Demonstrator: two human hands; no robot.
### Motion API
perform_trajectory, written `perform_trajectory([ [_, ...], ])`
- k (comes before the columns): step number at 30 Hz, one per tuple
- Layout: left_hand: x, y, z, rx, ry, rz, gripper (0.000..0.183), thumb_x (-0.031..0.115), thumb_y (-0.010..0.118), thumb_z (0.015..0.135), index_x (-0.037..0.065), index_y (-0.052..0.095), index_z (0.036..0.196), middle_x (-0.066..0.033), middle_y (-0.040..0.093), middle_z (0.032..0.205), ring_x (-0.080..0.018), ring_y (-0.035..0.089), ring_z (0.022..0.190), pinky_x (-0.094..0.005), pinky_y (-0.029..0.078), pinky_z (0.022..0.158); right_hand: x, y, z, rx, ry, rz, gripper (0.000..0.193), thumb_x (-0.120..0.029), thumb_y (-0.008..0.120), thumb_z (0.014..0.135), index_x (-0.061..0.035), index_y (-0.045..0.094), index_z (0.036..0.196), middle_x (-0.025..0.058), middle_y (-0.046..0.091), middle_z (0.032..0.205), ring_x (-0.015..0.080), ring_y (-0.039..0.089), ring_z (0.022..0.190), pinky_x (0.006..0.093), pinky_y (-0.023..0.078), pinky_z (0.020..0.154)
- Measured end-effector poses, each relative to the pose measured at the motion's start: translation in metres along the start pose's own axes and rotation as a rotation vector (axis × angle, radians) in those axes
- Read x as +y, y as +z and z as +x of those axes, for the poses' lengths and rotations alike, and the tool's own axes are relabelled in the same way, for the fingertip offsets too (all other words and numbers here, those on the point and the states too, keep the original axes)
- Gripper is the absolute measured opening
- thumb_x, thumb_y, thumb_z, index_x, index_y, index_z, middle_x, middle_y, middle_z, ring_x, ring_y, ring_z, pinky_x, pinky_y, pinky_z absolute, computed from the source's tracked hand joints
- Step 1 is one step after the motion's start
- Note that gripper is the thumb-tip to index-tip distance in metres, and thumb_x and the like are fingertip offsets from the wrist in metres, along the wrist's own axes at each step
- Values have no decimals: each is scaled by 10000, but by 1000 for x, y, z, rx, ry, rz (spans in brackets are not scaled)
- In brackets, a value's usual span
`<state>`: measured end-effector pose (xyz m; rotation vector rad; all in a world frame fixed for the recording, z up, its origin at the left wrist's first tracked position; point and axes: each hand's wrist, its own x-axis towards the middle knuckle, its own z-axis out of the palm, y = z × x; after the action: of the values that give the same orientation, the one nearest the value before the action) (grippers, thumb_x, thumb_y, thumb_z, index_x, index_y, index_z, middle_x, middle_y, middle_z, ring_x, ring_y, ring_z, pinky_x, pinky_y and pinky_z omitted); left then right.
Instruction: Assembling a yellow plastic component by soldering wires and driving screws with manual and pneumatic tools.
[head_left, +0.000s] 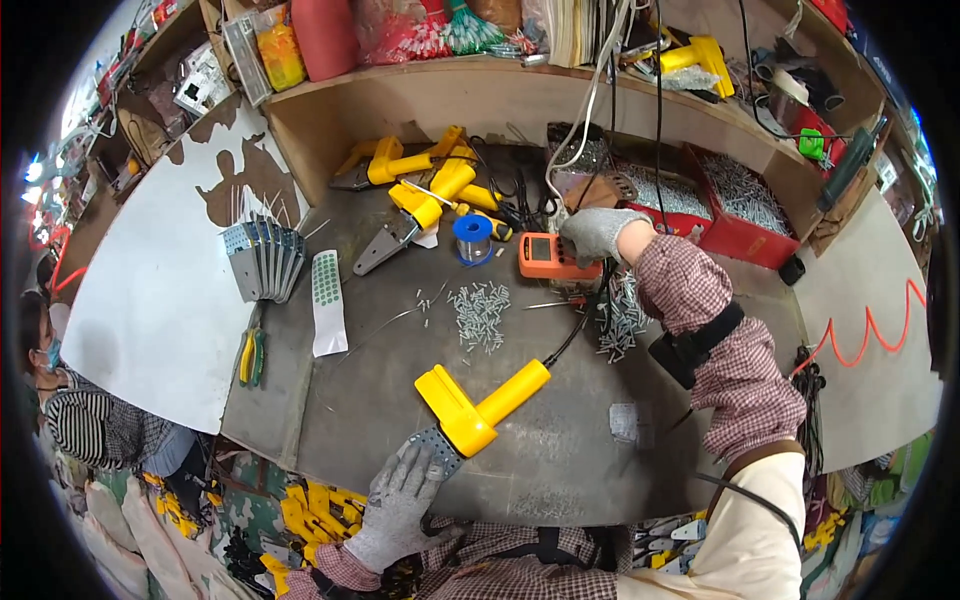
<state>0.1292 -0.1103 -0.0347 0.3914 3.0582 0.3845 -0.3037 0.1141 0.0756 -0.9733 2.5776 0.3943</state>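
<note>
A yellow-handled heating tool (480, 405) with a grey perforated metal plate lies at the front middle of the bench. My left hand (400, 505), in a grey glove, rests on that plate with its fingers stretched out and the thumb apart. Its cord runs back from the handle toward the orange multimeter (543, 257). Over the meter's right end, my right hand (595, 237) is curled in a grey glove, fingers closed on it; the fingertips are partly hidden. Beside the meter lie a thin probe (548, 304) and a pile of screws (622, 318).
More yellow tools (440, 190) lie at the back, near a blue solder spool (472, 240). Red bins of screws (745, 205) stand at back right. Grey plates (265, 260), pliers (251, 357) and a sticker sheet (327, 300) lie left. Another person (90, 420) sits at far left.
</note>
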Motion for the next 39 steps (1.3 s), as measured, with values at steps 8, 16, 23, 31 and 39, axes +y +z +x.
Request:
perform_trajectory([
  [8, 26, -39, 18, 63, -37, -106, 942, 478, 832, 732, 33, 422, 1454, -268, 409, 1483, -464, 358, 1416, -579, 280, 1166, 2, 1, -5, 28, 18, 90, 483, -187, 820, 761, -40, 700, 1205, 193, 716, 1172, 363, 691, 1092, 466, 559, 882],
  [16, 48, -37, 172, 244, -27, -94, 504, 353, 755, 840, 49, 583, 1204, -191, 624, 1161, -375, 616, 1071, -480, 479, 938, 2, 4, -5, 72, 54, 47, 525, -132, 834, 717, -16, 686, 1207, 222, 703, 1187, 374, 687, 1100, 468, 559, 902],
  [23, 20, 5, 163, 400, -20, -391, 456, 339, 759, 843, 30, 604, 1140, -202, 675, 979, -390, 679, 896, -509, 539, 755, -15, 12, 24, 176, 20, 85, 271, -208, 706, 798, -78, 738, 1034, 196, 738, 1012, 339, 719, 960, 455, 559, 807],
  [31, 30, 23, 200, 314, -106, -221, 362, 265, 781, 745, 14, 646, 968, -160, 723, 819, -327, 734, 787, -476, 554, 709, 36, 25, 15, 484, -63, -101, 514, -187, 881, 558, 2, 672, 988, 214, 711, 967, 389, 689, 862, 438, 531, 743],
  [39, -10, 40, -99, 785, -266, -164, 455, 60, 704, 755, 95, 649, 1205, -136, 690, 1031, -354, 660, 905, -463, 521, 841, -160, -1, -172, 285, -448, 799, 250, -90, 620, 938, 18, 597, 1162, 34, 619, 1012, 118, 532, 907, 232, 417, 884],
])
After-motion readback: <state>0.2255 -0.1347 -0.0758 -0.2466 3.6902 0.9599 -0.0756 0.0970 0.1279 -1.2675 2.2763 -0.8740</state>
